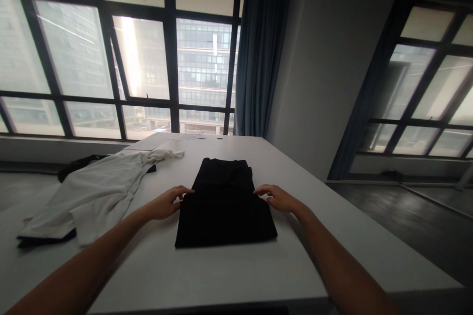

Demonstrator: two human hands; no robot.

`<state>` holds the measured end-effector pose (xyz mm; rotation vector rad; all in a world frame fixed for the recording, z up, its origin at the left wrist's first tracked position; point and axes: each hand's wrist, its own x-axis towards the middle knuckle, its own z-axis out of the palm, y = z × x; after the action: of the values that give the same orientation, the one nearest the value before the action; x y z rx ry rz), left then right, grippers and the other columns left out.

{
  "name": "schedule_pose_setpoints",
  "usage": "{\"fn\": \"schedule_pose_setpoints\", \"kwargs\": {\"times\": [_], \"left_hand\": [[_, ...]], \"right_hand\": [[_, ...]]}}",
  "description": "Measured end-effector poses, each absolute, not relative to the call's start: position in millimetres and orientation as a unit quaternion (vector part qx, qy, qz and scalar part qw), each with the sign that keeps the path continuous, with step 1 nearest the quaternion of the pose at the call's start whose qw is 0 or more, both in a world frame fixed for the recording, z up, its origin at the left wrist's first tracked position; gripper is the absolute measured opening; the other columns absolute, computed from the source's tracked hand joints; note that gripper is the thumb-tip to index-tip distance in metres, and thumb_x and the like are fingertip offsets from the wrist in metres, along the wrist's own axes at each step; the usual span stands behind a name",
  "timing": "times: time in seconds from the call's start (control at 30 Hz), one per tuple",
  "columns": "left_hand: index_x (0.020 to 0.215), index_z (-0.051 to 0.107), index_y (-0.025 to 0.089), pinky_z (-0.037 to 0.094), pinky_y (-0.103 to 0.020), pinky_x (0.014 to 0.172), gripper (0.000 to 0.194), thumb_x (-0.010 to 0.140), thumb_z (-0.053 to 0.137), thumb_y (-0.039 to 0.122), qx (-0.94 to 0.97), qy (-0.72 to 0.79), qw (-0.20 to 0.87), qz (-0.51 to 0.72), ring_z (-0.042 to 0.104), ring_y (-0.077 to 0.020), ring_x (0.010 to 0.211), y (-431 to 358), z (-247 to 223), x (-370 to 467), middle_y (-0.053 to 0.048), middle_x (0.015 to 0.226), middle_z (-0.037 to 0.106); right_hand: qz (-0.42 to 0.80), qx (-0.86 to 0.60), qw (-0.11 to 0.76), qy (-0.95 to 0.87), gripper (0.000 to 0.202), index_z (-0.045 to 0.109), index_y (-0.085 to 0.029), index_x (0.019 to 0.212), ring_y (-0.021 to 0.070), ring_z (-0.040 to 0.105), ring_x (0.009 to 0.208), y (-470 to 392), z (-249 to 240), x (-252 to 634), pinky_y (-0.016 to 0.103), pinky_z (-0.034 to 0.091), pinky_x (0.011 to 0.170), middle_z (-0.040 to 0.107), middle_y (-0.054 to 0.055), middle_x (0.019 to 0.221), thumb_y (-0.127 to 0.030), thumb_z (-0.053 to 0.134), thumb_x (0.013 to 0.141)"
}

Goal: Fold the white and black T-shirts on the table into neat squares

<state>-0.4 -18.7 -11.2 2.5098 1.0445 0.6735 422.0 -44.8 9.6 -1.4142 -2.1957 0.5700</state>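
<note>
No readable text, label, brand, number or sign anywhere. Any print on pale sheets (190,136) near far edge of surface (221,275) too small and faint to make out.
</note>
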Motion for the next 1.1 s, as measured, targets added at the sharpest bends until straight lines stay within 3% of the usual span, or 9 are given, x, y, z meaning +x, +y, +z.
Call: {"fn": "schedule_pose_setpoints", "kwargs": {"times": [0.1, 0.2, 0.37, 0.53, 0.67, 0.8, 0.93, 1.03, 1.1], "left_hand": [[0.12, 0.065, 0.02, 0.054, -0.034, 0.078, 0.044, 0.083, 0.044, 0.027, 0.828, 0.425, 0.256, 0.262, 0.066, -0.0196, 0.086, -7.7, -22.5, 2.1, -0.007, 0.112, 0.069], [0.112, 0.069, 0.019, 0.053, -0.03, 0.064, 0.044, 0.084, 0.05, 0.047, 0.793, 0.471, 0.273, 0.274, 0.064, -0.0187, 0.07, -0.7, -26.6, 10.6, -0.005, 0.095, 0.073], [0.093, 0.075, 0.021, 0.051, -0.03, 0.063, 0.04, 0.072, 0.067, 0.053, 0.824, 0.44, 0.213, 0.288, 0.062, -0.0183, 0.067, 8.6, -3.6, 22.3, -0.003, 0.081, 0.071], [0.099, 0.074, 0.019, 0.054, -0.033, 0.072, 0.047, 0.077, 0.061, 0.059, 0.813, 0.434, 0.132, 0.366, 0.065, -0.0193, 0.075, 27.6, 9.3, 27.5, -0.007, 0.095, 0.069], [0.118, 0.066, 0.016, 0.057, -0.037, 0.071, 0.056, 0.082, 0.054, 0.058, 0.825, 0.452, 0.106, 0.323, 0.069, -0.0232, 0.082, 27.7, -10.5, 22.6, -0.014, 0.117, 0.064], [0.12, 0.067, 0.024, 0.052, -0.044, 0.095, 0.04, 0.089, 0.051, 0.046, 0.886, 0.381, 0.055, 0.258, 0.064, -0.027, 0.108, 2.6, -16.1, -0.3, -0.011, 0.126, 0.065], [0.123, 0.067, 0.035, 0.045, -0.046, 0.106, 0.036, 0.088, 0.06, 0.038, 0.934, 0.318, 0.074, 0.146, 0.057, -0.0281, 0.124, -27.1, -6.9, -13.6, -0.005, 0.136, 0.062], [0.124, 0.067, 0.036, 0.043, -0.047, 0.107, 0.038, 0.087, 0.061, 0.032, 0.942, 0.302, 0.075, 0.128, 0.055, -0.0285, 0.128, -35.5, -6.0, -5.6, -0.004, 0.14, 0.06], [0.118, 0.071, 0.035, 0.042, -0.049, 0.109, 0.034, 0.088, 0.057, 0.026, 0.943, 0.293, 0.056, 0.145, 0.053, -0.0285, 0.13, -34.3, -8.8, 3.5, -0.003, 0.139, 0.061]], "right_hand": [[0.166, -0.583, 0.261, -0.752, 0.038, 0.068, -0.018, 0.122, 0.022, 0.067, 0.095, -32.5, -4.5, 419.8, 0.036, 0.051, 0.088, 0.071, 0.011, 0.113, -0.031, 0.049, 0.091], [0.139, -0.601, 0.235, -0.751, 0.038, 0.071, -0.017, 0.111, 0.0217, 0.067, 0.087, -23.3, -16.9, 413.5, 0.033, 0.05, 0.081, 0.073, 0.011, 0.103, -0.045, 0.058, 0.089], [0.154, -0.58, 0.292, -0.745, 0.017, 0.07, -0.016, 0.089, 0.0171, 0.064, 0.074, -17.7, -18.8, 412.1, 0.028, 0.048, 0.07, 0.071, 0.005, 0.086, -0.024, 0.071, 0.074], [0.176, -0.553, 0.397, -0.711, 0.026, 0.066, -0.016, 0.099, 0.0141, 0.061, 0.069, -16.4, -16.0, 419.5, 0.027, 0.048, 0.067, 0.069, 0.003, 0.085, -0.029, 0.07, 0.077], [0.138, -0.6, 0.318, -0.721, 0.033, 0.067, -0.017, 0.111, 0.0132, 0.061, 0.07, -19.8, -17.3, 424.3, 0.027, 0.048, 0.072, 0.07, 0.003, 0.089, -0.017, 0.065, 0.078], [0.116, -0.589, 0.238, -0.763, 0.042, 0.072, -0.021, 0.105, 0.0156, 0.063, 0.08, -33.5, -5.9, 430.0, 0.025, 0.048, 0.074, 0.071, 0.004, 0.098, -0.002, 0.061, 0.068], [0.146, -0.573, 0.134, -0.796, 0.059, 0.071, -0.023, 0.117, 0.021, 0.064, 0.084, -49.3, 5.8, 426.1, 0.029, 0.049, 0.076, 0.069, 0.008, 0.106, -0.007, 0.071, 0.061], [0.128, -0.547, 0.132, -0.817, 0.073, 0.066, -0.026, 0.129, 0.0265, 0.064, 0.095, -56.5, 9.1, 417.7, 0.037, 0.05, 0.088, 0.062, 0.011, 0.121, -0.014, 0.077, 0.058], [0.115, -0.524, 0.139, -0.833, 0.066, 0.071, -0.028, 0.121, 0.0312, 0.059, 0.11, -59.1, 10.5, 412.1, 0.043, 0.046, 0.099, 0.058, 0.011, 0.13, -0.013, 0.077, 0.058]]}}
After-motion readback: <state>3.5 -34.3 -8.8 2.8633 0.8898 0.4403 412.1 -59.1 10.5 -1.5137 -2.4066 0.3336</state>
